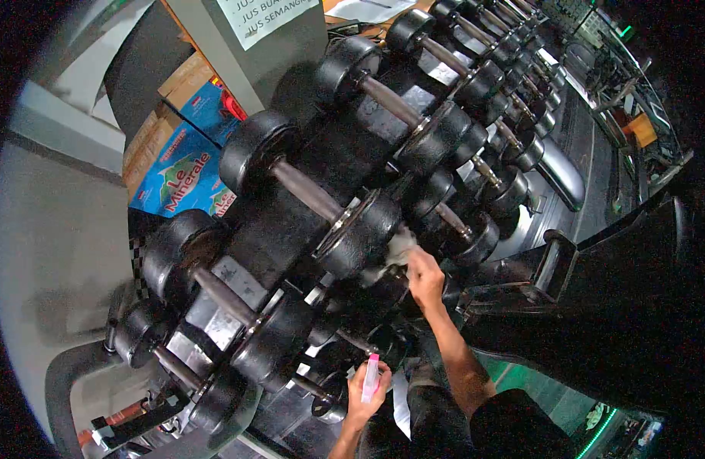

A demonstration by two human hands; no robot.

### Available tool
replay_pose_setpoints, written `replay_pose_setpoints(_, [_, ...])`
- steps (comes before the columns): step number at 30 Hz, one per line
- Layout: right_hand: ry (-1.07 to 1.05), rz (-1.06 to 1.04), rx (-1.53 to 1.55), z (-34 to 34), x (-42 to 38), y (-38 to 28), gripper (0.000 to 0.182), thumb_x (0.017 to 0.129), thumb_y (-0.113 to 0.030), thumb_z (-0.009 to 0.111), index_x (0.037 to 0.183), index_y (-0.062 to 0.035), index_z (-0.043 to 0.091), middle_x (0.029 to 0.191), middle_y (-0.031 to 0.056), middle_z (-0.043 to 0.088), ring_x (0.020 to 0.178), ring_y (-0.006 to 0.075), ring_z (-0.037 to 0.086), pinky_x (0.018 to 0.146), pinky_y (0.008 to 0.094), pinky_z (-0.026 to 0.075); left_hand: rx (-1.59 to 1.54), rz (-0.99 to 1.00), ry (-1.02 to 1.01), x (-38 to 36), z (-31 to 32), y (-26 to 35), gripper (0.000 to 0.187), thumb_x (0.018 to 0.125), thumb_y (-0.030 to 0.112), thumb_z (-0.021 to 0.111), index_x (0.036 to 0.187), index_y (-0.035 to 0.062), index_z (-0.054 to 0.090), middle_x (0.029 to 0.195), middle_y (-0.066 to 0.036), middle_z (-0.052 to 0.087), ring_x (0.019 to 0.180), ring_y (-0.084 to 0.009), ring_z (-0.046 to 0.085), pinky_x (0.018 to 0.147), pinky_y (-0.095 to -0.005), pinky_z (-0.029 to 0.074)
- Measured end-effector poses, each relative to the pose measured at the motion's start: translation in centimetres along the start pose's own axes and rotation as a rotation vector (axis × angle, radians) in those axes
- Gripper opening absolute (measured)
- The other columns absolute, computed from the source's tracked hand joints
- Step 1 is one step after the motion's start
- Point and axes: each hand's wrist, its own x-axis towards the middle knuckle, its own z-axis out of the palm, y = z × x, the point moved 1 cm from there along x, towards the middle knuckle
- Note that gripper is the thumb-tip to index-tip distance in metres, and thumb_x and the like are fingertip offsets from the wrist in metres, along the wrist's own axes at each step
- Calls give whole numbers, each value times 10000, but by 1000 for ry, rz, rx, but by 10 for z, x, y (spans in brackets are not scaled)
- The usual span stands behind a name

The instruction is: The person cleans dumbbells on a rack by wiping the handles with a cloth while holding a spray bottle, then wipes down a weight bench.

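My right hand is closed on a pale grey cloth, which lies against the end of a black dumbbell on the upper tier of a rack. Lower down, my left hand is wrapped round a spray bottle with a pink and white top; its body is mostly hidden by the fingers. Just left of that hand, on the lower tier, is a smaller dumbbell. Another large dumbbell rests on the upper tier, toward the lower left.
Several more dumbbells run along the rack to the upper right. Blue and brown cartons stand behind it, beside a grey pillar with a paper sign. Black padded equipment is close on my right.
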Motion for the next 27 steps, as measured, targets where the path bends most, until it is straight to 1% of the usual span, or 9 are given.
replay_pose_setpoints(2, [0, 466, -18, 5, 4, 19, 266, 923, -269, 568, 1020, -35, 651, 882, 138, 673, 828, 336, 630, 730, 382, 494, 64, 10, 3, -2, 0, 1, 107, 856, 65, 641, 941, 19, 594, 740, -17, 619, 617, -76, 599, 564, -232, 487])
replay_pose_setpoints(3, [-3, 461, -16, 9, 8, 28, 266, 923, -269, 568, 1020, -35, 651, 882, 138, 673, 828, 336, 630, 730, 382, 494, 62, 12, 9, -3, 2, 5, 107, 856, 65, 641, 941, 19, 594, 740, -17, 619, 617, -76, 599, 564, -232, 487])
replay_pose_setpoints(6, [-235, 1039, 578, 54, 4, 84, 316, 927, -202, 547, 1199, -41, 559, 1057, 84, 640, 946, 246, 594, 765, 395, 498, -74, -58, 75, -6, 10, 13, 76, 842, 70, 655, 897, 46, 609, 643, 33, 573, 590, -25, 515, 527, -209, 427])
replay_pose_setpoints(9, [-475, 1202, 1044, 56, 16, 84, 227, 937, -157, 490, 1135, -66, 551, 979, 81, 628, 896, 241, 602, 748, 393, 512, -95, -27, 73, -10, 11, 16, 81, 841, 66, 656, 903, 48, 607, 646, 40, 567, 582, -23, 511, 523, -205, 423])
replay_pose_setpoints(15, [-653, 1229, 1211, 34, 24, 75, 151, 926, -87, 462, 1047, -134, 538, 951, 20, 599, 754, 162, 597, 574, 323, 498, -61, 54, 131, -25, 4, 20, 81, 844, 48, 652, 912, 49, 610, 651, 43, 555, 577, -22, 496, 522, -203, 412])
replay_pose_setpoints(19, [-57, 1144, 1126, 10, -26, -35, 329, 949, -133, 513, 1274, -118, 467, 1048, -16, 566, 912, 95, 527, 756, 275, 464, -136, 16, 175, -43, -9, 27, 85, 844, 56, 657, 912, 43, 609, 671, 11, 593, 588, -41, 539, 529, -210, 438])
replay_pose_setpoints(22, [-212, 886, 1203, 32, -98, -31, 338, 956, -164, 528, 1267, -42, 472, 1090, 1, 569, 920, 113, 530, 852, 264, 419, -105, 41, 187, -55, -20, 18, 83, 842, 39, 639, 908, 26, 591, 734, -30, 618, 603, -81, 584, 541, -231, 461])
replay_pose_setpoints(25, [-855, 1100, 1333, 35, -126, -24, 224, 915, -103, 547, 1133, -61, 580, 1017, 18, 644, 930, 162, 605, 864, 288, 472, -62, 15, 178, -65, -25, 15, 79, 837, 17, 617, 905, 13, 578, 794, -53, 626, 622, -115, 614, 561, -252, 482])
replay_pose_setpoints(27, [-716, 1503, 1403, 42, -120, -32, 203, 905, -98, 493, 1076, -94, 601, 988, 70, 660, 951, 219, 633, 848, 367, 526, -22, 10, 174, -72, -27, 17, 77, 837, 22, 616, 906, 12, 585, 772, -51, 625, 621, -111, 614, 566, -255, 485])
